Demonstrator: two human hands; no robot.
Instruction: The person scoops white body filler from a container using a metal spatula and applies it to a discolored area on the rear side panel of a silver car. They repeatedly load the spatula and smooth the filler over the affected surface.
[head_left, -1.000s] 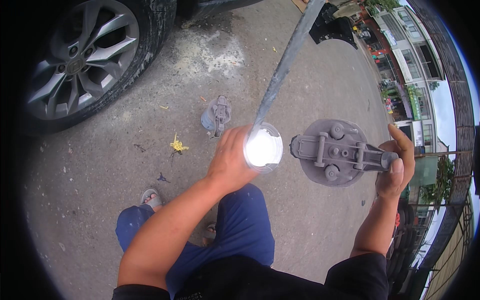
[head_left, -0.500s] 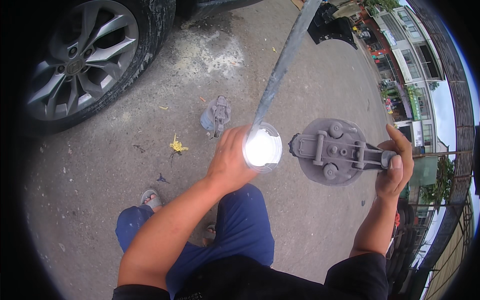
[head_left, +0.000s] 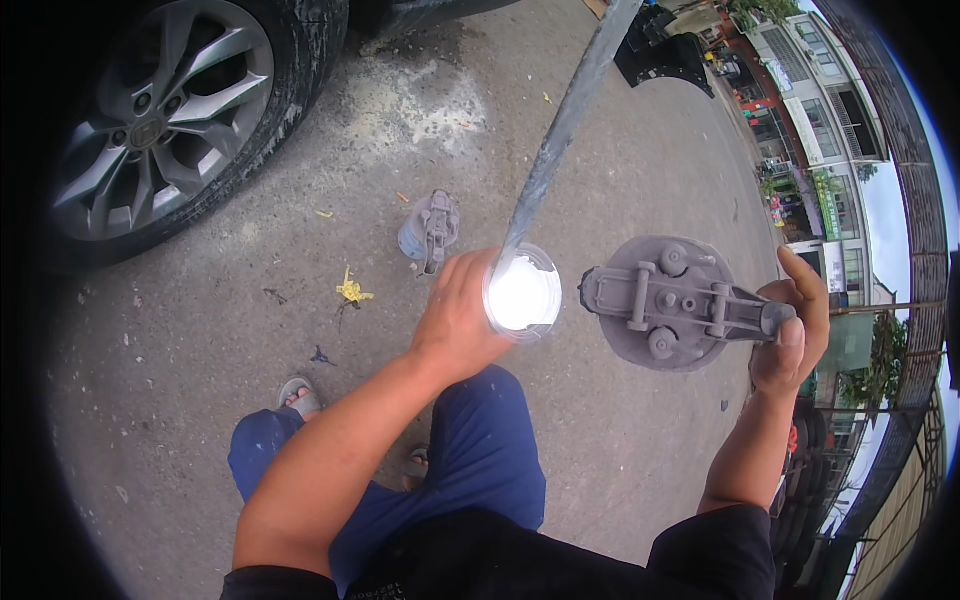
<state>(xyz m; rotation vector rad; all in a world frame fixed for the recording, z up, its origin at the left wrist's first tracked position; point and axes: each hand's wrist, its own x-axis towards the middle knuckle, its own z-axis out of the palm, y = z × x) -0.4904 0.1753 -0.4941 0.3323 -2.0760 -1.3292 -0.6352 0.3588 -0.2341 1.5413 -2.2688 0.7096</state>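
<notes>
My left hand is wrapped round a clear plastic cup with bright white liquid inside. A long grey metal strip slants up from the cup to the top edge, its lower end at the liquid. To the right, my right hand grips the handle end of a round grey stirrer-type paint lid, thumb on the lever. What is under this lid is hidden. Lid and cup are apart, a small gap between them.
On the ground ahead stands a bluish can with a similar grey lid. A car wheel is at the upper left. Yellow scraps lie on the concrete, and a black curved panel rests farther off. Buildings line the right.
Almost nothing has moved. The fingers of my right hand have shifted slightly at the lid's handle; the cup and strip remain nearly in place.
</notes>
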